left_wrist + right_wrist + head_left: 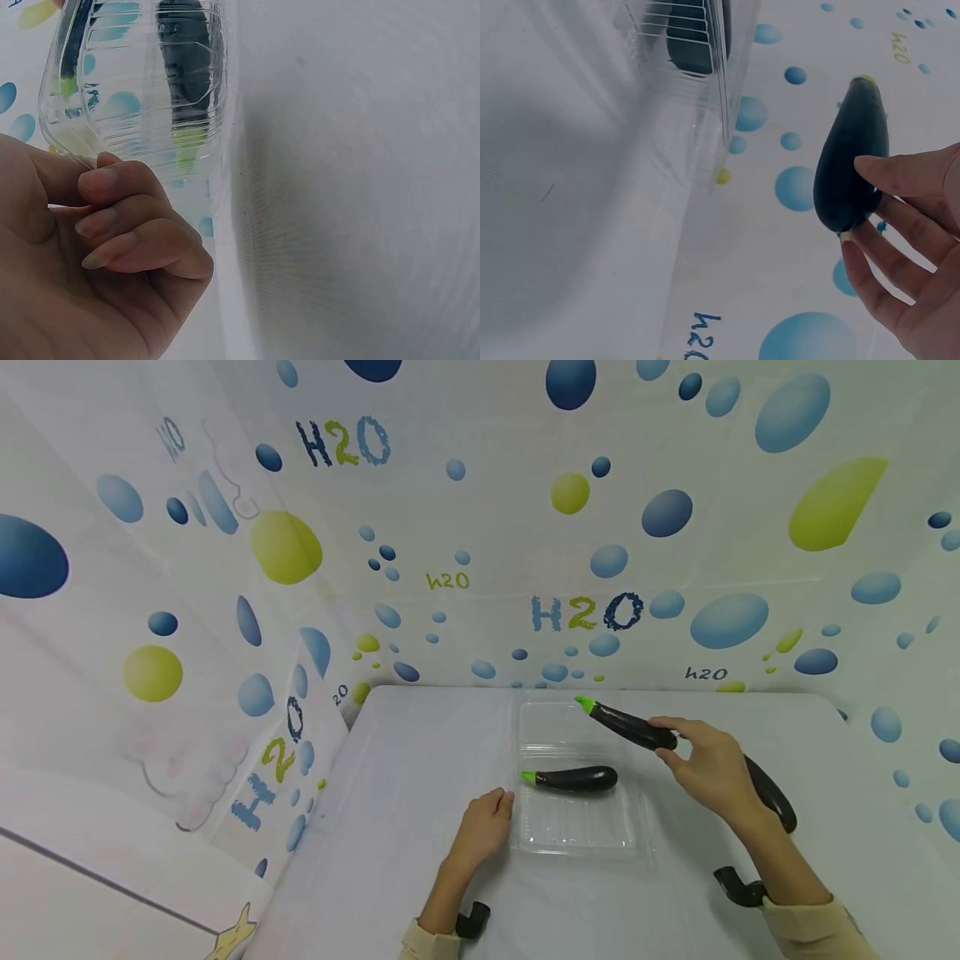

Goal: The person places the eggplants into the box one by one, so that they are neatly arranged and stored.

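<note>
My right hand [711, 770] holds a toy-like dark eggplant [628, 727] by its thick end, above the right side of a clear plastic clamshell box [577, 841]. The green stem of this eggplant points up and left. In the right wrist view, thumb and fingers pinch the eggplant [850, 161]. A second eggplant [576, 779] lies in the front half of the box, stem to the left. At the box's left edge my left hand [483, 827] pinches the thin rim, as the left wrist view shows with the clear wall [131, 142] by the fingertips.
A third eggplant [771, 795] lies on the white table [405, 752] to the right, partly hidden by the right hand and forearm. The box's lid half [551, 718] lies toward the back. A curtain [495, 518] with blue and green spots stands behind the table and at left.
</note>
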`<action>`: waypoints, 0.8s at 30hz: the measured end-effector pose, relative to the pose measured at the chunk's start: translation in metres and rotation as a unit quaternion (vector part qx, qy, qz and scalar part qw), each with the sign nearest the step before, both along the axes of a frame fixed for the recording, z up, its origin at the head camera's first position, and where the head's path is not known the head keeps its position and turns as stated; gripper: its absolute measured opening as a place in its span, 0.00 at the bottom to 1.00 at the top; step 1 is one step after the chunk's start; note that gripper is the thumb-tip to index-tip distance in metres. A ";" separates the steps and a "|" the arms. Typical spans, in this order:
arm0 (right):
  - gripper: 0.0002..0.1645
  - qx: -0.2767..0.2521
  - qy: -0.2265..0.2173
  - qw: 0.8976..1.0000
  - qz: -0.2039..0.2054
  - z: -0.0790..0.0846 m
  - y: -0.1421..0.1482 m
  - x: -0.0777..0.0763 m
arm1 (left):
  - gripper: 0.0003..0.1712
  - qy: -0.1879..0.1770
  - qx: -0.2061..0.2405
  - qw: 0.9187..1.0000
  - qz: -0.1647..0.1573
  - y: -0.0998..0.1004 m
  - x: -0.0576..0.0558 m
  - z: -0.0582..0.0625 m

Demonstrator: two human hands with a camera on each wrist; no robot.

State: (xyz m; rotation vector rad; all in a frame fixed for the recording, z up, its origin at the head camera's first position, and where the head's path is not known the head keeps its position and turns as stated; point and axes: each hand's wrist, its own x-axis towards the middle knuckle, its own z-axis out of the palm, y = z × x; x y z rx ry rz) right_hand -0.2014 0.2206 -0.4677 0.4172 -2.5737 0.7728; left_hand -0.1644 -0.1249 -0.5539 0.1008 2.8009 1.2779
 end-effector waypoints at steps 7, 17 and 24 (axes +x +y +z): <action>0.31 0.010 -0.001 1.000 0.024 -0.001 -0.001 -0.004 | 0.21 -0.002 -0.002 1.000 -0.001 0.000 0.000 0.000; 0.30 0.032 0.012 0.998 0.059 0.004 -0.005 -0.011 | 0.21 -0.006 -0.002 1.000 0.003 -0.001 -0.001 0.000; 0.29 0.031 -0.011 0.997 0.071 0.005 -0.010 -0.013 | 0.21 0.001 -0.006 1.000 0.000 -0.001 -0.001 -0.001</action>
